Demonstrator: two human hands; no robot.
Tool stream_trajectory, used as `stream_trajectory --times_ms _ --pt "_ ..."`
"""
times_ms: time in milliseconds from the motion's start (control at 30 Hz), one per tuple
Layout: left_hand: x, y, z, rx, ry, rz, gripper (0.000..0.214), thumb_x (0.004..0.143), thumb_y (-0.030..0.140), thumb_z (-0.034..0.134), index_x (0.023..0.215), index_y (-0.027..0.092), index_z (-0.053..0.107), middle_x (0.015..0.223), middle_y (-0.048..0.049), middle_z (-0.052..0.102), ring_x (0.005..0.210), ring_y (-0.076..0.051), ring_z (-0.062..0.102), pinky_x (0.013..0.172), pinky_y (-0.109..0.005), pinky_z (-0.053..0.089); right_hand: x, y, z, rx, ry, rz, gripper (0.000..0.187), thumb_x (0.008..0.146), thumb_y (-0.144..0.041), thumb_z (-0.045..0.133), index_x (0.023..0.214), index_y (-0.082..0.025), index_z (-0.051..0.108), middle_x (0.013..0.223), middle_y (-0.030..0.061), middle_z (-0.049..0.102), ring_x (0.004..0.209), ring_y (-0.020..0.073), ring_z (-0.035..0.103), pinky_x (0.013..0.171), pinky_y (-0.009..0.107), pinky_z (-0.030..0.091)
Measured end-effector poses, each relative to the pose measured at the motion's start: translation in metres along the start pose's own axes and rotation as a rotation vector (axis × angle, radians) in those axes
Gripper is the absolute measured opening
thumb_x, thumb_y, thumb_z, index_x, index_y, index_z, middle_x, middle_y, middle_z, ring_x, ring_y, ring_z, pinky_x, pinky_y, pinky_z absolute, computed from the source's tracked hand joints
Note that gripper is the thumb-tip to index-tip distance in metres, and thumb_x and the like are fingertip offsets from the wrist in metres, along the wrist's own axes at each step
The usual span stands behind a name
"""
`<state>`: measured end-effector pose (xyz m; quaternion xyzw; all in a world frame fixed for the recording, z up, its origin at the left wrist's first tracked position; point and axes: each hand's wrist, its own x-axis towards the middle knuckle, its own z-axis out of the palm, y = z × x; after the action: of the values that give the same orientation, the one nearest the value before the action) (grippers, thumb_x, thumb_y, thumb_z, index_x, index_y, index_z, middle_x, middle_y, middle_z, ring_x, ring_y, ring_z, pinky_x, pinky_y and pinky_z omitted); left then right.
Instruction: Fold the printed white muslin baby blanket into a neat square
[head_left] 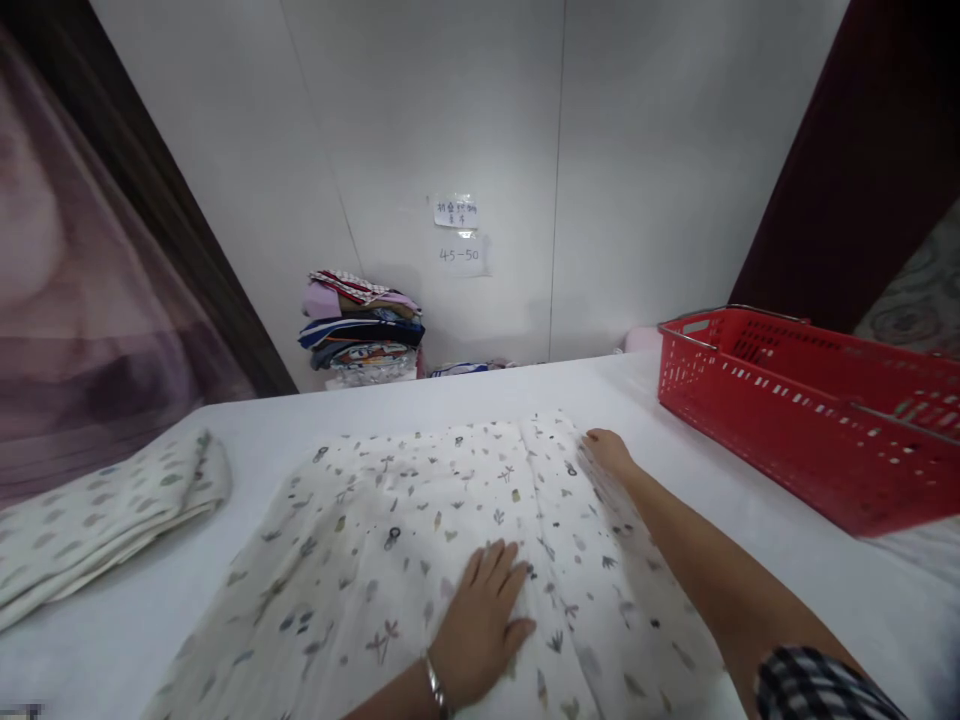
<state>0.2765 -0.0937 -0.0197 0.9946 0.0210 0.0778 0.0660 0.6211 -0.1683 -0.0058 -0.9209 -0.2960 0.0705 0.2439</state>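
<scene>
A white cloth (450, 520) printed with small leaves, trees and dots lies spread on the table, with a folded layer along its right side. My left hand (484, 620), a silver bracelet at the wrist, rests flat on the middle of the cloth with its fingers stretched out. At the far right corner, my right hand (609, 452) has its fingers closed on the cloth's edge; the fingertips are partly hidden.
The white table (622, 390) bears a folded leaf-print cloth (127, 505) at left and a red plastic basket (780, 430) at right. Beyond the far edge stands a stack of folded fabrics (364, 325). Paper notes (459, 250) hang on the wall.
</scene>
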Motion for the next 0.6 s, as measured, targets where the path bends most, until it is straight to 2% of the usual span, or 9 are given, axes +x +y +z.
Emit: stream_trajectory --times_ms 133,233,400,500,600 --pt "-0.006 -0.007 0.017 0.083 0.091 0.070 0.054 0.087 0.039 0.043 0.137 0.023 0.032 0.144 -0.0065 0.032 0.131 -0.027 0.029 0.102 -0.048 0.033 0.047 -0.011 0.014 -0.012 -0.032 0.065 0.022 0.077 -0.031 0.052 0.076 -0.015 0.068 0.083 0.0093 0.068 0.077 0.0188 0.060 0.061 0.023 0.037" --pt "-0.005 -0.016 0.029 0.189 0.137 0.138 0.055 0.085 0.044 0.044 0.135 0.021 0.037 0.141 -0.0080 0.037 0.128 -0.028 0.034 0.098 -0.046 0.037 0.066 -0.017 0.022 -0.004 -0.015 0.085 0.017 0.072 -0.029 0.057 0.076 -0.016 0.067 0.084 0.0096 0.067 0.077 0.0193 0.060 0.060 0.024 0.037" --pt "-0.001 -0.028 0.046 0.339 0.246 0.193 0.059 0.086 0.056 0.035 0.134 0.023 0.040 0.138 -0.0058 0.042 0.124 -0.025 0.039 0.098 -0.039 0.036 0.066 -0.015 0.032 0.062 0.088 -0.030 0.019 0.075 -0.021 0.049 0.086 -0.019 0.064 0.097 0.0065 0.065 0.086 0.0164 0.057 0.069 0.023 0.038" --pt "0.000 -0.028 0.051 0.348 0.320 0.194 0.061 0.085 0.060 0.032 0.131 0.022 0.043 0.136 -0.0057 0.046 0.123 -0.025 0.039 0.101 -0.038 0.032 0.059 -0.010 0.037 0.116 0.111 -0.108 0.018 0.078 -0.023 0.046 0.087 -0.021 0.062 0.087 0.0016 0.065 0.080 0.0135 0.056 0.069 0.022 0.039" --pt "0.001 -0.028 0.052 0.341 0.356 0.198 0.060 0.083 0.062 0.034 0.126 0.022 0.049 0.132 -0.0058 0.049 0.121 -0.025 0.040 0.102 -0.039 0.030 0.062 -0.009 0.037 0.146 0.127 -0.129 0.017 0.078 -0.025 0.045 0.085 -0.021 0.060 0.077 -0.0002 0.064 0.073 0.0133 0.056 0.065 0.022 0.039"
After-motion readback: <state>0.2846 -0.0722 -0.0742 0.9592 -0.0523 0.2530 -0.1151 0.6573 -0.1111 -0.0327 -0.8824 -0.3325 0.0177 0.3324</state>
